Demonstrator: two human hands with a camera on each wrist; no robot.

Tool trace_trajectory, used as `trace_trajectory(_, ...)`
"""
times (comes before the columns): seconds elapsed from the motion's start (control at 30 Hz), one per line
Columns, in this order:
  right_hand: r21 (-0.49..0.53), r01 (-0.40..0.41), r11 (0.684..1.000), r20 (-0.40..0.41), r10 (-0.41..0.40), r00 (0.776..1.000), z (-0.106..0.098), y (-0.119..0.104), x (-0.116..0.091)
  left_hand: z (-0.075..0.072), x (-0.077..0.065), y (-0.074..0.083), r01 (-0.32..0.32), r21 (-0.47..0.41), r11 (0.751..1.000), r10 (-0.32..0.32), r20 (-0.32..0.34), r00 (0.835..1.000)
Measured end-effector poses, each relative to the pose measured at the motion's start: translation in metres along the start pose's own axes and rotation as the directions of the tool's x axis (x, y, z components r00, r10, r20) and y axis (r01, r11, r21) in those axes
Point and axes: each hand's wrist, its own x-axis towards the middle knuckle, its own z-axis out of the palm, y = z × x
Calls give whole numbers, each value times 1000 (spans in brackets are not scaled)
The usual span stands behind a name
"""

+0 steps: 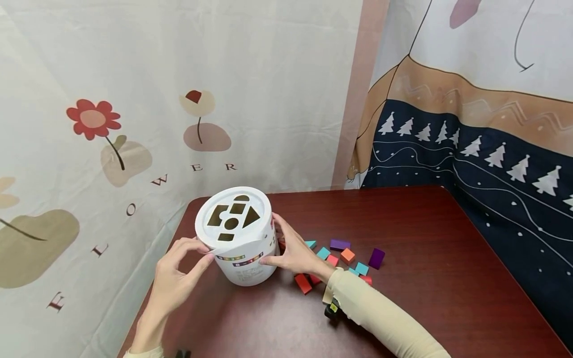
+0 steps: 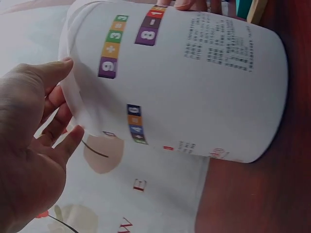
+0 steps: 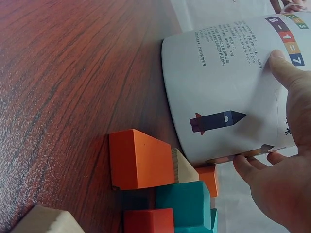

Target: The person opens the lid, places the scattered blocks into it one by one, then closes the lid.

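A white bucket (image 1: 250, 273) printed with coloured number sums stands upright on the table. Its white lid (image 1: 209, 219) has cut-out holes: a triangle, a circle, rectangles and others. My left hand (image 1: 176, 278) pinches the lid's rim at the near left, thumb on one side and fingers on the other, as the left wrist view shows. On the opposite side my right hand (image 1: 297, 251) grips the bucket's wall, its thumb on the printed front and its fingers round the side. In the right wrist view an orange block (image 3: 141, 160) lies beside the bucket's base.
Loose blocks lie to the right of the bucket, partly behind my right forearm, among them a purple block (image 1: 377, 258), a teal block (image 1: 362, 268) and a red block (image 1: 303, 284). A printed cloth (image 1: 286, 99) hangs behind the brown table (image 1: 429, 223).
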Motion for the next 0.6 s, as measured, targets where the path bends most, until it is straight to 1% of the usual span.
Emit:
trace_trajectory(0.13,-37,-5,999,-1,5,1000,2,11,0,4,-10,-3,16,20,1000,-16,2,1000)
trace_trajectory(0.27,-86,-22,996,13,24,1000,3,26,1,7,-15,-5,10,39,999,-10,5,1000)
trace_trajectory(0.43,-104,-30,994,21,32,999,2,33,2,10,-19,-12,-37,51,998,37,18,999)
trace_trajectory(0.6,-138,-47,989,20,51,999,-3,32,0,12,-23,-18,-77,60,995,73,56,996)
